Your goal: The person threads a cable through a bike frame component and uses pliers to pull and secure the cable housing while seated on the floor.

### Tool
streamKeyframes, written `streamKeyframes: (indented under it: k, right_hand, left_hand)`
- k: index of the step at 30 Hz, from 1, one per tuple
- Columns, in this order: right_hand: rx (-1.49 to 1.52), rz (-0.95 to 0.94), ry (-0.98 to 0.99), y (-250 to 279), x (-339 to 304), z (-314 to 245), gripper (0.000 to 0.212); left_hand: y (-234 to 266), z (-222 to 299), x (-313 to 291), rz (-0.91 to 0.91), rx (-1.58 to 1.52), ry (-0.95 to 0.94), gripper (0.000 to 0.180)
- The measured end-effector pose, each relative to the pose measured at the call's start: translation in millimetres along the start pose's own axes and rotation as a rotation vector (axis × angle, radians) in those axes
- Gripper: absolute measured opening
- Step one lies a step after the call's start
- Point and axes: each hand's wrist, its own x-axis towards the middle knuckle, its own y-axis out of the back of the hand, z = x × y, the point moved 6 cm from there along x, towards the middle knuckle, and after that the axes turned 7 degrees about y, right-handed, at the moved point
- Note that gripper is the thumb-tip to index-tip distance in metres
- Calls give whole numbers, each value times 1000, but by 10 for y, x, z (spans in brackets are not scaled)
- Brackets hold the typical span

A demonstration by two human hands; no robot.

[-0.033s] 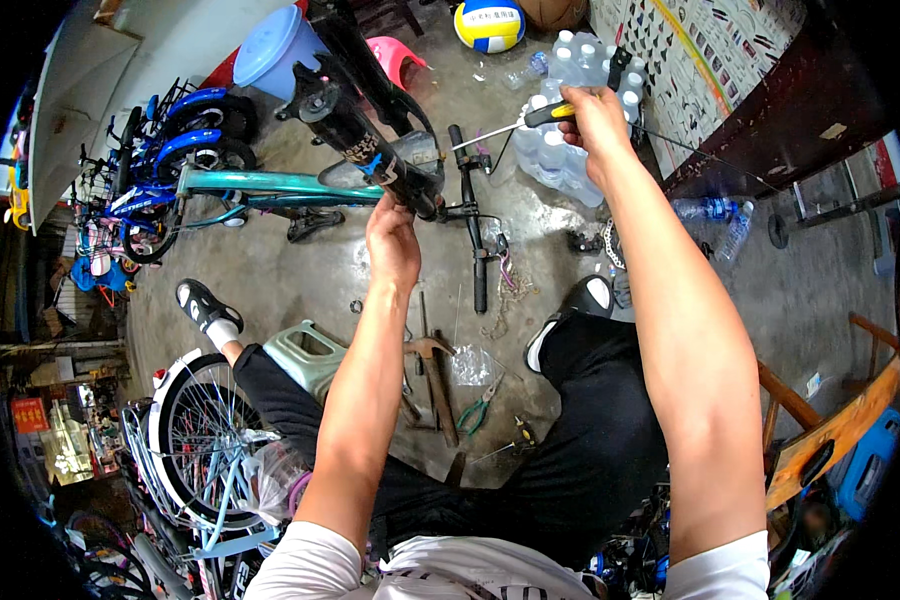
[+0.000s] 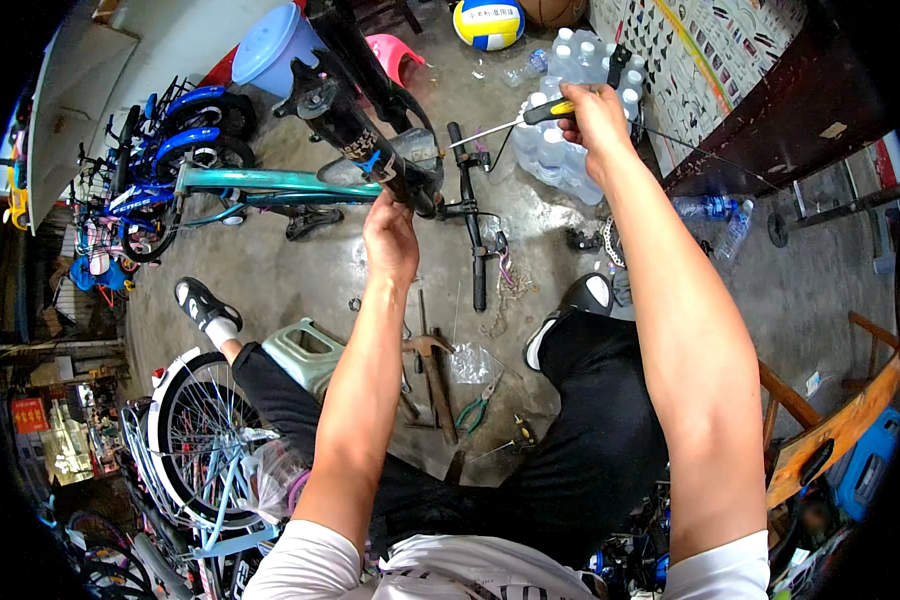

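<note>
The left hand (image 2: 391,240) curls around the near end of a black bicycle fork (image 2: 344,130), apparently steadying it by a teal frame (image 2: 270,180). The right hand (image 2: 594,120), fingers closed, grips a screwdriver (image 2: 543,113) by its handle, leaving the shaft free.

Black-and-yellow screwdriver (image 2: 542,113) in right grip (image 2: 597,122)

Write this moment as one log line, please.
left hand: touching black suspension fork | right hand: holding yellow-black screwdriver | floor: claw hammer, green-handled pliers
</note>
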Motion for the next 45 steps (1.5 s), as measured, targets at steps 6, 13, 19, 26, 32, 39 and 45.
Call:
streamKeyframes:
  k: [6, 13, 19, 26, 32, 39, 45]
  right_hand:
    - [-35, -38, -7, -69, -11, 34, 37]
    - [-17, -48, -12, -71, -12, 31, 37]
    - [12, -57, -34, -85, -3, 35, 36]
    - [-24, -101, -144, 49, 143, 405, 38]
    - [-499, -175, -440, 323, -55, 670, 53]
    - [-218, -165, -344, 262, 38, 666, 40]
    - [-205, -303, -324, 287, 1, 680, 40]
  left_hand:
    - [144, -60, 201, 178, -36, 91, 24]
    - [229, -140, 409, 170, 58, 130, 30]
    - [276, -185, 434, 120, 79, 116, 34]
    - [224, -165, 404, 159, 87, 107, 35]
    - [278, -188, 426, 92, 89, 141, 32]
    - [334, -260, 473, 165, 83, 127, 36]
    - [248, -178, 402, 150, 119, 93, 38]
